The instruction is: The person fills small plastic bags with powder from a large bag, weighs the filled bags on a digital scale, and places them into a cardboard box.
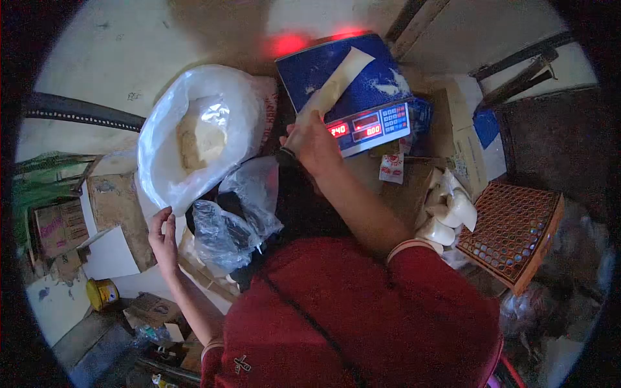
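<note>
A long narrow plastic bag (343,79) with pale contents near its top slants over the blue scale platform (304,74), which has white powder spilled on it. My right hand (315,147) is closed round the bag's lower part, in front of the scale's red-lit display (362,129). To the left stands a large open plastic-lined sack (158,161) with pale powder (210,139) inside. My left hand (164,238) is at the sack's lower left edge, its fingers slightly bent and apart, with nothing seen in it. Crumpled clear plastic bags (226,236) lie between my arms.
Filled white bags (453,210) sit in a box at the right, beside an orange-brown tray with round holes (511,226). A small red-and-white packet (391,168) lies below the scale. Cardboard (119,213) and a yellow tub (102,294) are at the left.
</note>
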A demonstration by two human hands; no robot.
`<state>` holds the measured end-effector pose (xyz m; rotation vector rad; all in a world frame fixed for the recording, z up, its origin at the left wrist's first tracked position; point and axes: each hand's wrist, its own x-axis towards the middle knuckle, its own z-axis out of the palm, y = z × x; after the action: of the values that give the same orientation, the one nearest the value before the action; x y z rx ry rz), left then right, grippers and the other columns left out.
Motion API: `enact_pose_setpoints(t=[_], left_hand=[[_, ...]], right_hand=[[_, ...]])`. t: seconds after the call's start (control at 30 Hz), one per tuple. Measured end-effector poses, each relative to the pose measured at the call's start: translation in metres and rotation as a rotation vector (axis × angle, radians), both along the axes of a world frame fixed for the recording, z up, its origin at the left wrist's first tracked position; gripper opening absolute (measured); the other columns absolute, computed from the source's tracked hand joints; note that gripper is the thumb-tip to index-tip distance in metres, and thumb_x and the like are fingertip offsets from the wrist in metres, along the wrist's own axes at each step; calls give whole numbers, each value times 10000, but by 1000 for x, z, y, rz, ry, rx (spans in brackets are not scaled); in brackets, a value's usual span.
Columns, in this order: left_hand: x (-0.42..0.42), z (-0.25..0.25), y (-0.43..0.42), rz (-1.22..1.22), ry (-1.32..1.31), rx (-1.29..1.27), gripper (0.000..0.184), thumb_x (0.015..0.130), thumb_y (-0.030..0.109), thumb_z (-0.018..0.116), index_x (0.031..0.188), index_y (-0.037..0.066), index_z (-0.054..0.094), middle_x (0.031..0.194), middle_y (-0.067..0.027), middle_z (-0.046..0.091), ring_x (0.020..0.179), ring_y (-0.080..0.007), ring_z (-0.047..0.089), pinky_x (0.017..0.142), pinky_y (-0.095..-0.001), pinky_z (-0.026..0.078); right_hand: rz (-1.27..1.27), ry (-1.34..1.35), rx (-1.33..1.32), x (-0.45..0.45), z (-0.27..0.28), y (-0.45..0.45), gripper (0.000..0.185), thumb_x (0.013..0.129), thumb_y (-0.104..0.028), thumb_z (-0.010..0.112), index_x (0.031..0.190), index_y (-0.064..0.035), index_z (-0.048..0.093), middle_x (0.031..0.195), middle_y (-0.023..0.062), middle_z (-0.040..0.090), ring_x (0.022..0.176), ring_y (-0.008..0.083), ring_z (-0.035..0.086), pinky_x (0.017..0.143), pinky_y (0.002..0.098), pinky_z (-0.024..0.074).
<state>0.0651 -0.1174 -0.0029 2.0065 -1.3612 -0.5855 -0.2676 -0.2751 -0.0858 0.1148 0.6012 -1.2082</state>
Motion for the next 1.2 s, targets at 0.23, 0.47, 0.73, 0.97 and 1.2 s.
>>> enact_pose_setpoints(t=[0.23, 0.47, 0.73, 0.97, 1.2], left_hand=[[1, -2, 2, -1, -16, 3, 216, 871, 116, 561, 1045, -3, 606, 1013, -71, 619, 967, -153, 539, 886, -284, 394], [-1, 1, 2, -17, -29, 9, 210, 872, 107, 560, 1039, -13, 604, 1003, -82, 617, 958, -162, 546, 882, -291, 403], [-2, 5, 1, -6, -19, 5, 223, 876, 111, 556, 1051, -21, 599, 1018, -91, 612, 972, -162, 542, 885, -294, 402], [5, -2, 4, -19, -9, -21, 216, 876, 103, 554, 1047, -22, 600, 1029, -91, 609, 978, -164, 538, 892, -289, 394], [-5, 4, -9, 22, 76, -62, 188, 861, 80, 564, 1015, -20, 605, 1000, -80, 607, 957, -169, 543, 875, -282, 398]], right_hand=[[34, -7, 52, -1, -5, -2, 388, 876, -435, 529, 1055, -92, 491, 911, 98, 529, 851, 263, 528, 778, 505, 460], [-14, 17, 84, 1, -9, -3, 374, 881, -409, 533, 1062, -86, 482, 938, 97, 514, 870, 269, 521, 786, 518, 452], [38, 18, 101, 5, -6, 0, 370, 895, -373, 516, 1124, -95, 434, 1005, 94, 487, 884, 269, 518, 776, 501, 465], [67, 284, 51, 11, -12, 17, 413, 890, -347, 531, 1176, -89, 381, 1044, 83, 469, 892, 259, 517, 718, 465, 490], [156, 695, -300, 14, -39, 31, 499, 892, -335, 538, 1266, -86, 322, 1078, 78, 458, 906, 217, 519, 692, 386, 495]])
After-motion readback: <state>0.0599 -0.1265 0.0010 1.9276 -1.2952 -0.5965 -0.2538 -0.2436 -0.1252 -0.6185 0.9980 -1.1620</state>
